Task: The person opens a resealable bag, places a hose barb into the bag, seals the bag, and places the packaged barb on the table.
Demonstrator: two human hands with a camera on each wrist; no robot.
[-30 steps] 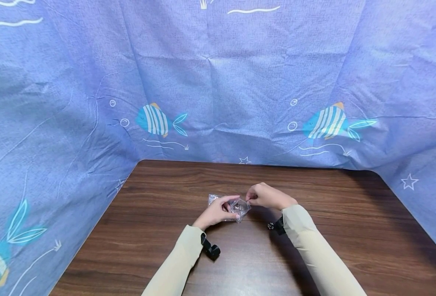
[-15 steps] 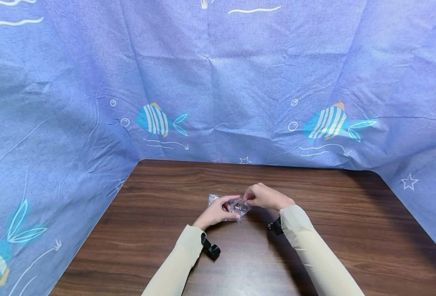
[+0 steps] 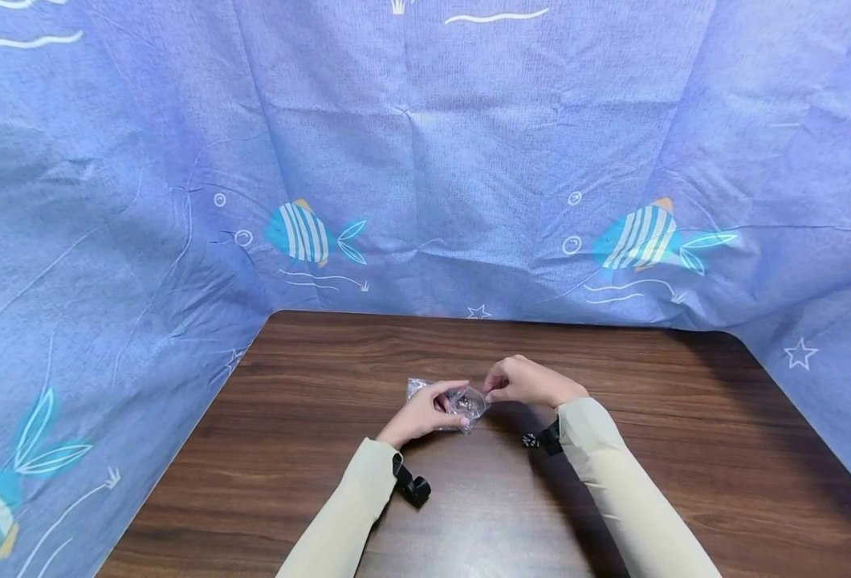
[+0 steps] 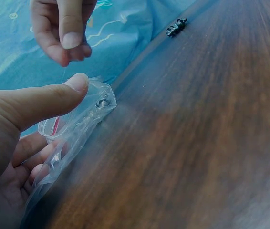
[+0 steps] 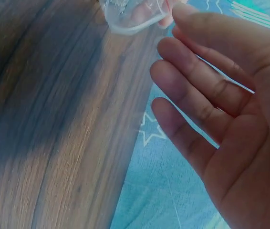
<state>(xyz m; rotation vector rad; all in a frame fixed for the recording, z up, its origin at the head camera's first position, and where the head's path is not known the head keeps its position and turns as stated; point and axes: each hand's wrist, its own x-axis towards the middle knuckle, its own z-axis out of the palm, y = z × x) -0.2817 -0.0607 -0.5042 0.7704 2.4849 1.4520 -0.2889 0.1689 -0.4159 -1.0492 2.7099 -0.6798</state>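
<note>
Wood-grain table [image 3: 310,385] | left hand [image 3: 418,417]: thumb and fingers curled round clear zip bag [image 4: 89,121] | right hand [image 3: 528,383]: thumb and forefinger together, cannot tell whether pinching anything | bag: over table, between hands | metallic piece [image 4: 102,102]: inside bag

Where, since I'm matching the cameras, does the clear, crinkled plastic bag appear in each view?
Head: bag, below centre, slightly right, in the left hand.
Left wrist: bag, left of centre, about mid-height.
Right wrist: bag, top edge, near the middle, cut off.
Shared landmark: dark, shiny metallic cluster.
</note>
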